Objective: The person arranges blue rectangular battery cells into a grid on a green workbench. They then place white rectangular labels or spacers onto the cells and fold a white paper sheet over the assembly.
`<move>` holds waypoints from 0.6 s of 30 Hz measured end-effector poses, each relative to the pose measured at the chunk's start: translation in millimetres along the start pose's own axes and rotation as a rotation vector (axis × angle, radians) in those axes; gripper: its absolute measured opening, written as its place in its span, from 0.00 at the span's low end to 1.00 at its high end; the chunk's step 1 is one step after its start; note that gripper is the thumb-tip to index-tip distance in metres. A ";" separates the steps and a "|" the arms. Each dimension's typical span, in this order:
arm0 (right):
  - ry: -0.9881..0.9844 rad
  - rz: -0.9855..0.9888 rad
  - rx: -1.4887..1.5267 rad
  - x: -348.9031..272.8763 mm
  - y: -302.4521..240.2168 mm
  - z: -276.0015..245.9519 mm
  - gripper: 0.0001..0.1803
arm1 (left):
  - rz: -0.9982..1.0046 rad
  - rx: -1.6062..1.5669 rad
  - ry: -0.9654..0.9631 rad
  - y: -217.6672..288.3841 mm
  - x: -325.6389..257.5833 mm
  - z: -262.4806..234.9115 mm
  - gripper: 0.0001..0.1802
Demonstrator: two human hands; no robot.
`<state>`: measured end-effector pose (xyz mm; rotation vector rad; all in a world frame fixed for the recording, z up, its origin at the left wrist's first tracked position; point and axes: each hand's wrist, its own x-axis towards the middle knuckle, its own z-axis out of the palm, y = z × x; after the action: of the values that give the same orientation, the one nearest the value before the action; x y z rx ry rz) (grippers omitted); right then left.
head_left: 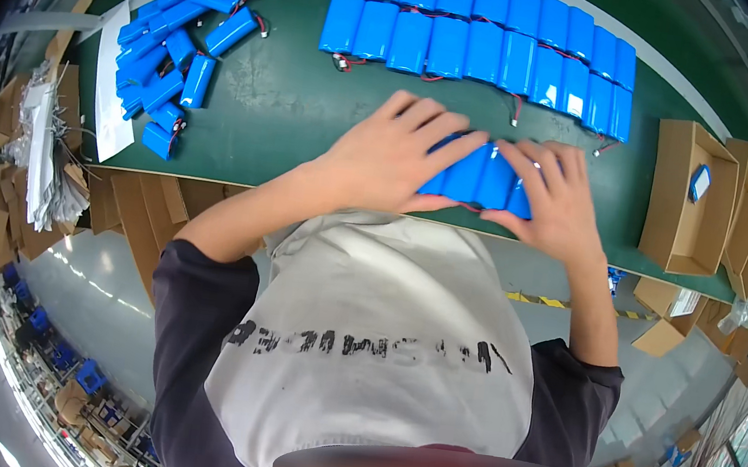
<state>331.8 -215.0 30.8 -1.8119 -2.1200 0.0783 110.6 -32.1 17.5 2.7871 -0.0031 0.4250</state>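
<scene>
Several blue battery packs [479,176] lie side by side at the near edge of the green table [277,110]. My left hand [393,156] lies flat over their left end, fingers spread. My right hand [558,195] covers their right end, thumb at the near side. Both hands press the group together between them. Two long rows of the same blue packs [482,37] with red and black leads lie across the far side of the table.
A loose heap of blue packs [179,37] sits at the far left beside a white sheet [110,98]. An open cardboard box [688,202] with one small blue item stands at the right. Flat cardboard pieces [24,191] and paper stacks lie left of the table.
</scene>
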 end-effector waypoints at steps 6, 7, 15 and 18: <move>0.099 0.028 -0.165 -18.4 39.3 -19.2 0.43 | 0.086 0.111 0.064 2.9 52.9 20.4 0.48; 0.124 0.022 -0.177 -16.7 44.5 -19.5 0.43 | 0.086 0.140 0.073 2.0 58.4 20.1 0.49; 0.056 0.099 -0.041 -3.5 61.7 -21.0 0.47 | 0.028 0.101 0.076 -7.4 69.2 30.2 0.47; 0.011 0.089 -0.070 -1.9 60.1 -25.0 0.47 | 0.040 0.045 0.112 -7.9 67.8 30.1 0.44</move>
<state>396.4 -210.6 37.9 -1.9424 -2.0582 0.0170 184.5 -31.0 7.6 2.8074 -0.0244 0.5977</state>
